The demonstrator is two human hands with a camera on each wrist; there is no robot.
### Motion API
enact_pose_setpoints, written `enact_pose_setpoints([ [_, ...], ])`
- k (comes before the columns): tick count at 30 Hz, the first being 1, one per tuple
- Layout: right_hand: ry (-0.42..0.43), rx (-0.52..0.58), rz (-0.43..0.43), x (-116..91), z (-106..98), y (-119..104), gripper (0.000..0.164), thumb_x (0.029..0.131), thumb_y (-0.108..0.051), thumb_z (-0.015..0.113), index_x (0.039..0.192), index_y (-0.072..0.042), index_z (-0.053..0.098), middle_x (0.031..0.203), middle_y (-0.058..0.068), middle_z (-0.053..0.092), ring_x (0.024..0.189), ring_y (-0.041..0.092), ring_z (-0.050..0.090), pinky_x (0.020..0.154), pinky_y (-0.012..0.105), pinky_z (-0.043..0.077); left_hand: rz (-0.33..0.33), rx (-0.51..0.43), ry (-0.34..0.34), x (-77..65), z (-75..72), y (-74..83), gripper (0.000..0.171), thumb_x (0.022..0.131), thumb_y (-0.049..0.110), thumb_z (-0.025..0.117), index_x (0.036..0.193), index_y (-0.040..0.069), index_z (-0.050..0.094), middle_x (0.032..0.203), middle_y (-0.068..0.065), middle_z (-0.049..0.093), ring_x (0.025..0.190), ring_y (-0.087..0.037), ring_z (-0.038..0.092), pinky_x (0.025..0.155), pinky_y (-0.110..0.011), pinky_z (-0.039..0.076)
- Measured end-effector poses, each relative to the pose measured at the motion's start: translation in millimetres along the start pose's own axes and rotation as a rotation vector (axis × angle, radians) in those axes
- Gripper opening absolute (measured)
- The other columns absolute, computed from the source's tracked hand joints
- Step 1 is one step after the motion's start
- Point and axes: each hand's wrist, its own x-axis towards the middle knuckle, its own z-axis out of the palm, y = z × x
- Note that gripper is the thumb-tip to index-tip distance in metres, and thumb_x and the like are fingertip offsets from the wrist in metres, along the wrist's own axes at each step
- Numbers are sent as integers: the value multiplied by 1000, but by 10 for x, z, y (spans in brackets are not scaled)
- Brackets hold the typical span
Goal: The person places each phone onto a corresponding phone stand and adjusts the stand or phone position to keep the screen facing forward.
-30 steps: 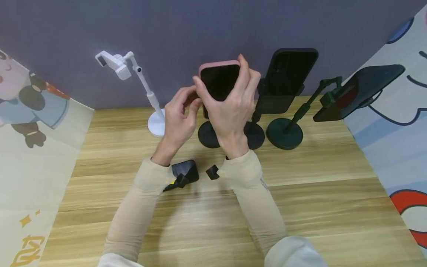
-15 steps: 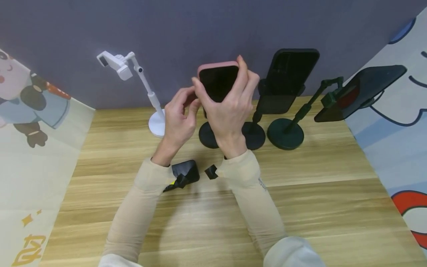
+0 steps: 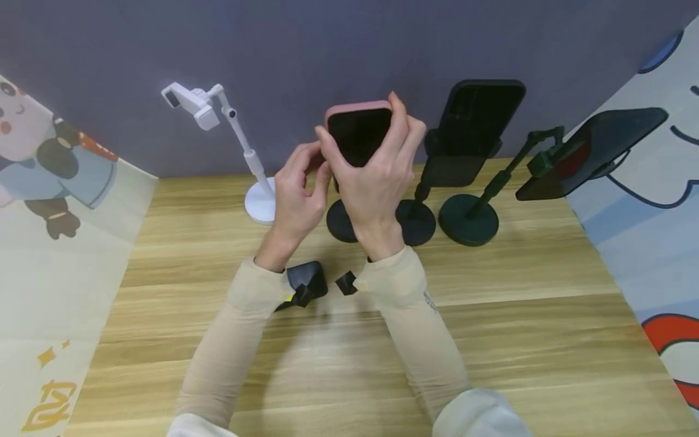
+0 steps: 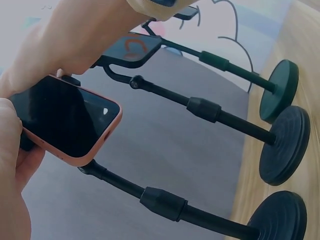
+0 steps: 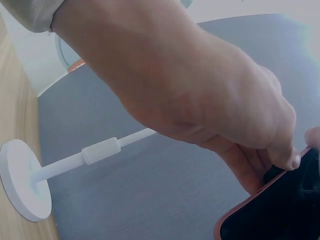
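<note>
A smartphone in a pink case, dark screen toward me, sits tilted at the head of a black phone stand. My right hand grips it from the front, thumb on its left edge and fingers on its right. My left hand is at the phone's lower left edge. In the right wrist view, the left thumb and fingers pinch a small dark clamp piece of the stand against that edge. The rest of the clamp is hidden behind the phone.
A white phone stand with an unfilled holder stands left. To the right are another black stand bearing a black phone and a green stand bearing a dark phone. A grey wall rises behind the wooden table.
My left hand and forearm have shifted slightly to the right, closer to the phone. The right hand keeps its grip and the phone stays nearly in place.
</note>
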Motion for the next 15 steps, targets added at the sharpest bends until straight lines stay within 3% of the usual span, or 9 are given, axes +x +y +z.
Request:
enact_pose_setpoints([
  [8, -13, 16, 17, -3, -29, 10, 85, 72, -57, 70, 125, 6, 50, 105, 18, 50, 91, 20, 54, 72, 27, 55, 5, 102, 22, -26, 43, 20, 26, 93, 8, 54, 107, -12, 61, 96, -20, 63, 88, -17, 59, 77, -29, 53],
  [15, -34, 12, 26, -1, -42, 23, 86, 71, -60, 69, 127, 4, 50, 105, 18, 50, 90, 21, 55, 70, 29, 55, 7, 43, -34, -26, 5, 18, 26, 91, 5, 55, 111, -13, 59, 101, -21, 61, 92, -18, 59, 80, -30, 53],
])
